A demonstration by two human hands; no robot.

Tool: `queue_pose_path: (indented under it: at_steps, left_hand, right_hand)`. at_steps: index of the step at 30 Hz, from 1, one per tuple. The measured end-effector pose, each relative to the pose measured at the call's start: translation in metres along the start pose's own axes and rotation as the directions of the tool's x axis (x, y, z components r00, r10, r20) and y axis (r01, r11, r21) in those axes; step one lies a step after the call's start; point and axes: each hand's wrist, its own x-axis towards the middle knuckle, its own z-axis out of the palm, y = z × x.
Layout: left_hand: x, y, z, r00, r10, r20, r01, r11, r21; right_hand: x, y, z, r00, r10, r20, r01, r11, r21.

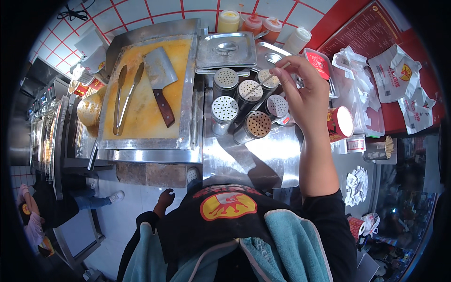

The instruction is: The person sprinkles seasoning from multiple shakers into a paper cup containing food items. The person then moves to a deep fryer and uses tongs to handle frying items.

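Between the thumb and fingers of my right hand (303,90) is a thin wooden stick (261,84). Its lower end meets the perforated lid of a metal shaker (250,90) in the middle of a cluster. Around it stand several more shakers, among them one with a silvery lid (224,108) at the left and one with a brownish lid (258,124) in front. My left hand (165,200) hangs low beside my apron (229,206), away from the counter, with its fingers loosely bent and nothing visible in it.
Left of the shakers, metal tongs (128,98) and a cleaver (161,75) lie on a stained yellow cutting board (148,130). Lidded steel pans (225,51) and sauce bottles (253,24) stand behind. Paper bags (356,77) and a paper cup (340,122) are at right. Another person (53,197) is at far left.
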Motion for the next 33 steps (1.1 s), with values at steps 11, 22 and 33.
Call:
queue_pose_path:
  at_steps: [11, 22, 33]
  left_hand:
    - [-0.003, 0.006, -0.006, 0.999, -0.028, 0.03, 0.028, 1.0, -0.001]
    - [0.0, -0.004, 0.004, 0.999, -0.038, 0.032, 0.039, 0.998, -0.05]
    - [-0.004, 0.001, 0.002, 0.994, -0.08, 0.07, 0.084, 0.995, -0.061]
  right_hand:
    - [-0.008, 0.008, 0.01, 0.988, -0.002, 0.152, 0.03, 0.983, -0.183]
    - [0.004, 0.004, 0.001, 1.0, 0.008, -0.015, -0.008, 1.0, -0.004]
    - [0.003, 0.004, 0.01, 0.997, -0.006, 0.078, 0.011, 0.998, -0.067]
